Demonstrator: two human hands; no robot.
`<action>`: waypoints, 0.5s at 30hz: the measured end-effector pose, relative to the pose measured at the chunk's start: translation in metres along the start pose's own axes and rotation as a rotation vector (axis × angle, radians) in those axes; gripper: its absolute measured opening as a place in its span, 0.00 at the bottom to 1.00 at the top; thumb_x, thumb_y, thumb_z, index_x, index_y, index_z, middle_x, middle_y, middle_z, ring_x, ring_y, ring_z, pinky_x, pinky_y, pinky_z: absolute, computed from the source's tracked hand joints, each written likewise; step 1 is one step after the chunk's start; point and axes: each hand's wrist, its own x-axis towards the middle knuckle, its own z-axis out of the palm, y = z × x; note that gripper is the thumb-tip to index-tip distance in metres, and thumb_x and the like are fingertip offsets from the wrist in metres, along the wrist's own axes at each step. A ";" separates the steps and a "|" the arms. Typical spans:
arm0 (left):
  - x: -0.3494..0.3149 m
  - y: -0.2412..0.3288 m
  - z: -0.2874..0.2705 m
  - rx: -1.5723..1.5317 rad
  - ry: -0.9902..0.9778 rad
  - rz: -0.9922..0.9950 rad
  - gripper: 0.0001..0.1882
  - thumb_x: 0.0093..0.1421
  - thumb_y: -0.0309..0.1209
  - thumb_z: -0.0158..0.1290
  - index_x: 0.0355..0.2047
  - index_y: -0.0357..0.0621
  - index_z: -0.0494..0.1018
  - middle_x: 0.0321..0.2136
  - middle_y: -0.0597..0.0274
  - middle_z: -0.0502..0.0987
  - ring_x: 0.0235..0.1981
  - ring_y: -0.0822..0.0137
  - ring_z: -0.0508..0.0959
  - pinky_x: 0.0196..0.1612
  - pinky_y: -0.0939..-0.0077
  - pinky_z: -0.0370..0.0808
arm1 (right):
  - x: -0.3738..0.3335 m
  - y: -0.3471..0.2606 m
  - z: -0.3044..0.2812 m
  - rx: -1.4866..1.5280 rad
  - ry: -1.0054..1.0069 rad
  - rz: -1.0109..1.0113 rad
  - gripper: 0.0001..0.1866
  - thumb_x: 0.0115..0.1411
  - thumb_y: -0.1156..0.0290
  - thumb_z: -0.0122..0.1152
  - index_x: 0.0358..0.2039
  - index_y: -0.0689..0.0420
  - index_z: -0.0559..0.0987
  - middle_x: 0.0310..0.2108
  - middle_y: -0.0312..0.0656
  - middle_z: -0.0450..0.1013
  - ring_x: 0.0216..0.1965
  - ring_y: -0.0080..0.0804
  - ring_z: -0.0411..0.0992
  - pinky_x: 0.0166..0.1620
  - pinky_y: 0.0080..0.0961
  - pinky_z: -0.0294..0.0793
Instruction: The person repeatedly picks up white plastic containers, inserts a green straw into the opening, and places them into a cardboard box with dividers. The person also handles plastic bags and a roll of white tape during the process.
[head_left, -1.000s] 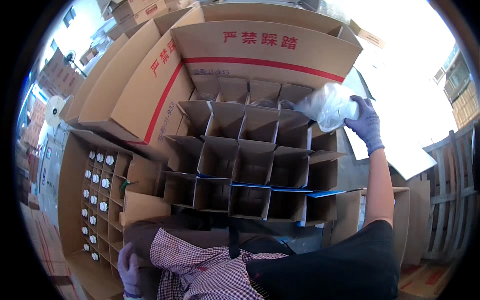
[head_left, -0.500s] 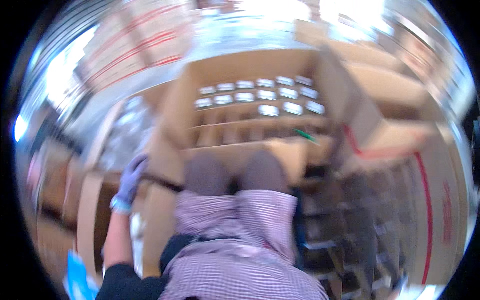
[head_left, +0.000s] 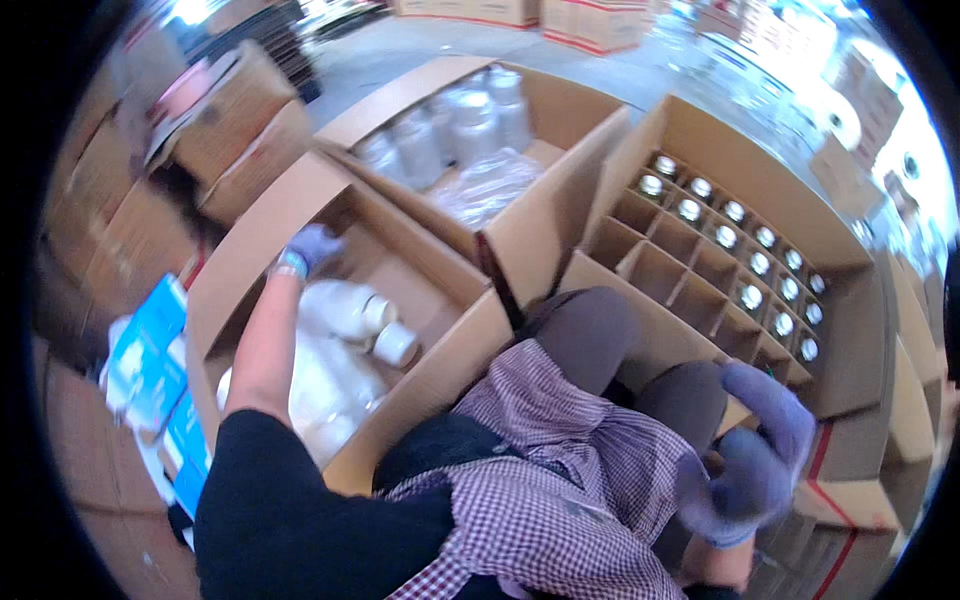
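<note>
My left hand (head_left: 314, 246), in a purple glove, reaches into an open cardboard box (head_left: 405, 215) on the left. Its fingers are blurred but look stretched out, just above a white plastic bottle (head_left: 345, 308); no hold on it shows. More white bottles lie jumbled in that box, one small bottle (head_left: 396, 344) beside the first. Near my right knee hangs my right hand (head_left: 755, 455), also gloved and smeared by motion. Its fingers are bent and apart, with nothing visible between them. Ahead of it stands a divided carton (head_left: 765, 150) with silver-capped bottles (head_left: 751, 296) in many cells.
Behind the left box, another carton (head_left: 575, 110) holds clear-looking containers (head_left: 472, 125) and crumpled plastic. Blue-and-white packages (head_left: 150, 335) lie at the left beside brown cartons (head_left: 245, 130). A tall carton wall (head_left: 850, 480) stands close at my right.
My view has swung left. My left hand has moved from a box edge into the box of white bottles. My right hand has come into view.
</note>
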 end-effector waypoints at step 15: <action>0.015 -0.056 0.092 -0.287 -0.291 -0.547 0.44 0.58 0.66 0.52 0.58 0.39 0.74 0.61 0.44 0.72 0.62 0.47 0.71 0.64 0.55 0.66 | 0.132 -0.041 -0.064 -0.254 0.065 -0.784 0.15 0.55 0.81 0.61 0.45 0.62 0.75 0.37 0.49 0.72 0.39 0.41 0.73 0.42 0.35 0.74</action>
